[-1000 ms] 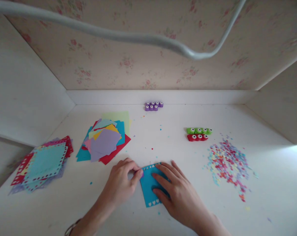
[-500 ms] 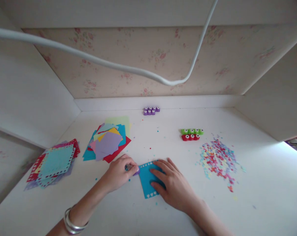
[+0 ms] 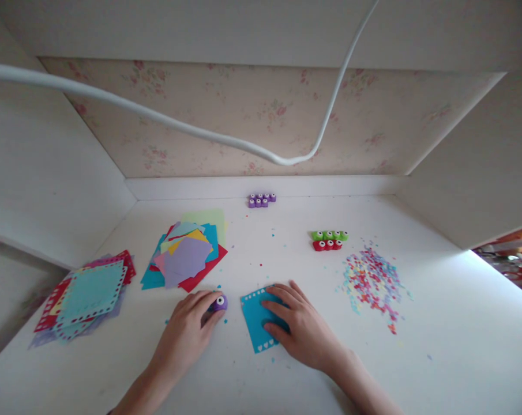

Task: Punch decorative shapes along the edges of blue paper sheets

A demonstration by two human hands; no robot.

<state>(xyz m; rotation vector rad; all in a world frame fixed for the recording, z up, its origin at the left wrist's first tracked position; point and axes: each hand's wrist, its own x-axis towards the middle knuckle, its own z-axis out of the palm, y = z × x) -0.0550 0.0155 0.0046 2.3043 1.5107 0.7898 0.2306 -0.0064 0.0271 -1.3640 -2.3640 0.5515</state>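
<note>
Between the thumb and fingers of my left hand [image 3: 191, 323] is a small purple paper punch [image 3: 220, 302] with a white top and dark centre, held at the table surface. A gap separates it from the blue paper [image 3: 256, 320] on its right. Heart-shaped holes run along the near edge of that paper, and small holes line its far edge. My right hand [image 3: 301, 323] lies over the paper's right part with fingers spread, pressing it to the table and hiding that side.
Punched sheets [image 3: 91, 291] are stacked at the left, beside a pile of plain coloured paper [image 3: 187, 256]. Purple punches [image 3: 259, 202] stand near the back wall. Green punches [image 3: 329, 235] and red punches [image 3: 329, 245] sit right of centre, near scattered confetti [image 3: 371, 279]. A white cable [image 3: 200, 131] hangs overhead.
My left hand has drawn the purple punch leftward off the paper's edge, and its top now shows. My right hand stays on the paper. The view has shifted slightly.
</note>
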